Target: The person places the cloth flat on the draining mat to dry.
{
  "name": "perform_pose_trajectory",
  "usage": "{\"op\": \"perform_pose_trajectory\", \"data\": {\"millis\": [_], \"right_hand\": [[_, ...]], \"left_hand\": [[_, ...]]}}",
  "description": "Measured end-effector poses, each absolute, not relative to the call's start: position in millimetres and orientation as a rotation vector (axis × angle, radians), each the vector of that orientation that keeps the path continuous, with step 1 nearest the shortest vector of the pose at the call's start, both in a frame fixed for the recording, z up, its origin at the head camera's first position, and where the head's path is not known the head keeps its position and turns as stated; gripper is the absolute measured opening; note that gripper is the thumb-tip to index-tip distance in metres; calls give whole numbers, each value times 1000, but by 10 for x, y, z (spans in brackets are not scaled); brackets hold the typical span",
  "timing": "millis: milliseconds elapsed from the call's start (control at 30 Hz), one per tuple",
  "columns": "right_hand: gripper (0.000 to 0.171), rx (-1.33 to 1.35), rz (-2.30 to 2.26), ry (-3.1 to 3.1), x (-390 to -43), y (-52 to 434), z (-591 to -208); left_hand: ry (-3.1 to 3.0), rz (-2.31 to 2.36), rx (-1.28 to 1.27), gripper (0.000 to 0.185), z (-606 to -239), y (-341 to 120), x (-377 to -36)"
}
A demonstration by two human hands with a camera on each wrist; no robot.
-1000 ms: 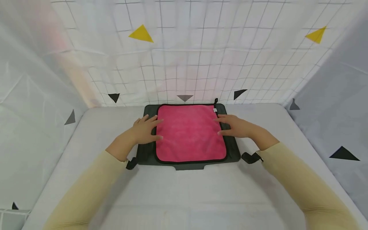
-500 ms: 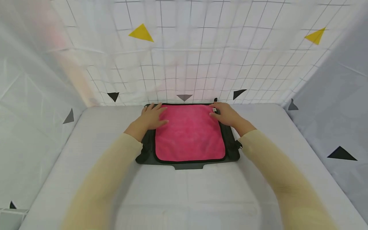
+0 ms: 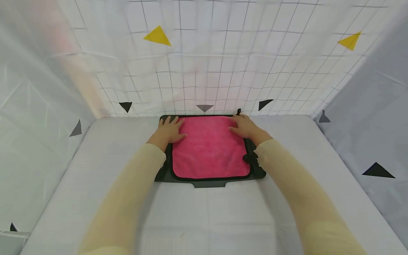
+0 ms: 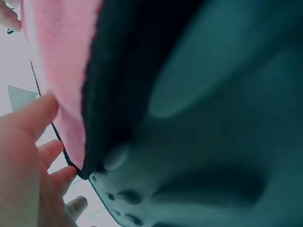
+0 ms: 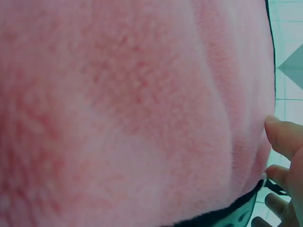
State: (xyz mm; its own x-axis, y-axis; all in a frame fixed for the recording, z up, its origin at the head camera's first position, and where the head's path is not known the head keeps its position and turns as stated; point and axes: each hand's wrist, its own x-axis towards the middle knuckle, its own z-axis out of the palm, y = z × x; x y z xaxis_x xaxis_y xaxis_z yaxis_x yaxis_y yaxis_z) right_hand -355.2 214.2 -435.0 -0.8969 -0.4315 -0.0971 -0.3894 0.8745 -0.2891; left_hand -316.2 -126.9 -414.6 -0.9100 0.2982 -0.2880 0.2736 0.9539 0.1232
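A pink fleecy cloth (image 3: 210, 148) with black edging lies spread flat over a dark grey tray-like board (image 3: 208, 185). At the cloth's far left corner is my left hand (image 3: 169, 131), fingers spread over the board's edge and thumb on the pink. In the left wrist view its thumb touches the cloth (image 4: 66, 61), while the other fingers reach along the black border. My right hand (image 3: 245, 126) rests at the far right corner, thumb apart from the fingers. The right wrist view has those fingers right at the edge of the cloth (image 5: 142, 104).
A black hanging loop (image 3: 239, 111) sticks up from the cloth's far right corner. The board lies on a white-covered table (image 3: 204, 219), close to a white gridded back curtain (image 3: 204, 81) with triangle markers. White sheets stand on both sides.
Both hands have moved forward and inward, from above the cloth's side edges to its two far corners. The cloth and board have stayed in place.
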Motion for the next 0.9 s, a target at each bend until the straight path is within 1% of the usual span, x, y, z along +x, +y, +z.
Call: {"op": "perform_pose_trajectory", "data": {"millis": [233, 467, 700, 900], "right_hand": [[58, -507, -303, 2813, -3574, 2127, -4398], [62, -489, -363, 2759, -3569, 2183, -4419], [63, -510, -425, 2773, -3532, 2199, -4379], [65, -535, -446, 2795, -3416, 2270, -4333]], "left_hand": [[2737, 214, 353, 82, -4185, -1292, -3167], [2698, 303, 320, 89, -4218, -1364, -3178], [2704, 315, 339, 84, -4159, -1365, -3146], [2742, 303, 373, 78, -4109, -1425, -3055]]}}
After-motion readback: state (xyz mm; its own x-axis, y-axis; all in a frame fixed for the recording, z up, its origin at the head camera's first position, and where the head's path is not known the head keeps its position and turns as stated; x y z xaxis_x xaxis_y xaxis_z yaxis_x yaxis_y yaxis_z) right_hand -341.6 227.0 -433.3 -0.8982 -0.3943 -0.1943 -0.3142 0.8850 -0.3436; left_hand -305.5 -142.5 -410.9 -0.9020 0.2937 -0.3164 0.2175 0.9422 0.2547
